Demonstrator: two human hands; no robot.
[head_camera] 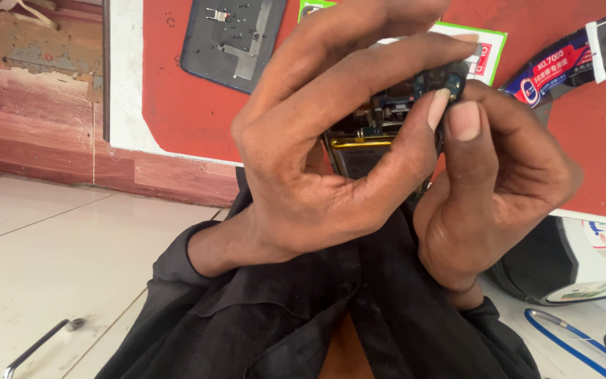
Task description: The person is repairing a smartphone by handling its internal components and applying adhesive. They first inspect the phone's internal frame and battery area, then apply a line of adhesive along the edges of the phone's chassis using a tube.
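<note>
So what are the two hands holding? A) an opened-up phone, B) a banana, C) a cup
A: the left hand and right hand both grip an opened phone, its dark circuit parts and a yellow-edged piece showing between the fingers.

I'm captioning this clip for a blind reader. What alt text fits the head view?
Two hands, the left hand and the right hand, hold an opened phone with exposed circuitry close to the camera. Behind them, on a red mat, lie a phone back cover and a glue tube.
</note>
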